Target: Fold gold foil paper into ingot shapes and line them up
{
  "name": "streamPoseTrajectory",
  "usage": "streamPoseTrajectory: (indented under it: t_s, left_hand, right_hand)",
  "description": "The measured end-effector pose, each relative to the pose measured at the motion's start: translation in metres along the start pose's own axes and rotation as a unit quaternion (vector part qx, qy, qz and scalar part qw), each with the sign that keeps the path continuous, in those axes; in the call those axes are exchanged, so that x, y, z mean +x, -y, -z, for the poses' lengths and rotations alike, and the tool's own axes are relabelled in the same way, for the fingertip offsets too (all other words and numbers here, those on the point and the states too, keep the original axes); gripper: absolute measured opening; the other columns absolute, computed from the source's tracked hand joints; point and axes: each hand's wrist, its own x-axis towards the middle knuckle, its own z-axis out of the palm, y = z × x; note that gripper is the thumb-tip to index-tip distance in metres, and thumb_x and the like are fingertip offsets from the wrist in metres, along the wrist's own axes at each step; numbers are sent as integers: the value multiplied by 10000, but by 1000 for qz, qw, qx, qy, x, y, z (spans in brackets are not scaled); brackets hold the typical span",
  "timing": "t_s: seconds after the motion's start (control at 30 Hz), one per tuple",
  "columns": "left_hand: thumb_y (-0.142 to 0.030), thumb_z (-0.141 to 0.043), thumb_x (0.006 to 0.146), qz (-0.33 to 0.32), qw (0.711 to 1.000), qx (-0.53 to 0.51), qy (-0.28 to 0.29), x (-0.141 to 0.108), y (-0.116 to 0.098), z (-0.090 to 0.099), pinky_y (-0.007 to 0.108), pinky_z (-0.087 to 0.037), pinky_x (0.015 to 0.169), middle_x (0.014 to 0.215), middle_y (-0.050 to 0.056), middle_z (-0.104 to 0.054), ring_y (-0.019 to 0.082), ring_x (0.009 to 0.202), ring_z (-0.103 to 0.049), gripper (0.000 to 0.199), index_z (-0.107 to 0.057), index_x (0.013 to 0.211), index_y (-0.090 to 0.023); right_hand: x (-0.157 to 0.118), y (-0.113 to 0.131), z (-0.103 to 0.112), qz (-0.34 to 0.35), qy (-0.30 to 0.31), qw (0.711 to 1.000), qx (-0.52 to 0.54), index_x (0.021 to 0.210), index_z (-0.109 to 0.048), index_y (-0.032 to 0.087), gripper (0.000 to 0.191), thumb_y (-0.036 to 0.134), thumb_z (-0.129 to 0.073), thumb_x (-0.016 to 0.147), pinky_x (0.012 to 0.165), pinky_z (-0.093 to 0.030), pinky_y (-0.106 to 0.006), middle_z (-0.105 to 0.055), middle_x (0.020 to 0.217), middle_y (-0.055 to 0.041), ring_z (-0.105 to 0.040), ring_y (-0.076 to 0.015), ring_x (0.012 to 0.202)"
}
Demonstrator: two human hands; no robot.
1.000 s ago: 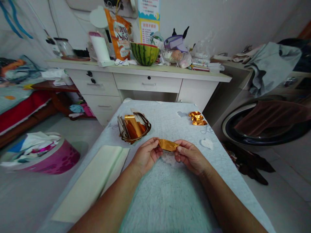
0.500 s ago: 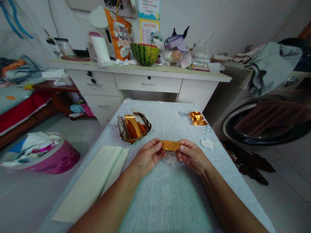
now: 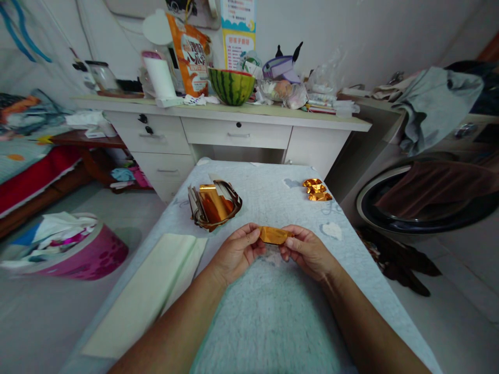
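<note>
A folded piece of gold foil paper (image 3: 273, 235) is stretched between my two hands, above the cloth-covered table (image 3: 273, 322). My left hand (image 3: 242, 246) pinches its left end between thumb and fingers. At the other end, my right hand (image 3: 306, 248) grips it, with the index finger along the upper edge. Beyond my left hand sits a basket (image 3: 210, 227) of gold foil and pale sheets standing on edge. Several finished-looking folded gold foil pieces (image 3: 319, 197) lie together at the table's far right.
A pale folded paper sheet (image 3: 136, 306) lies along the table's left side. On the floor at left stands a pink bin (image 3: 93, 257). A white desk (image 3: 237, 136) with a watermelon-patterned bowl (image 3: 232, 88) is beyond the table; a washing machine (image 3: 366, 202) stands at right.
My right fingers have shifted slightly inward along the foil's upper edge, and its right end tilts a little lower. My left hand stays nearly still.
</note>
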Motion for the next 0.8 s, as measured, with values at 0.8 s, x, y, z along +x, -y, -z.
streamPoseTrajectory:
  t_s: [0.8]
  left_hand:
    - [-169, -719, 762, -8, 999, 19, -30, -2, 0, -6, 199, -517, 606, 825, 28, -646, 93, 667, -603, 160, -606, 869, -137]
  right_hand:
    - [0, 1, -2, 7, -21, 1000, -15, 860, -664, 161, 292, 321, -810, 664, 496, -430, -196, -639, 601, 7, -556, -87, 510]
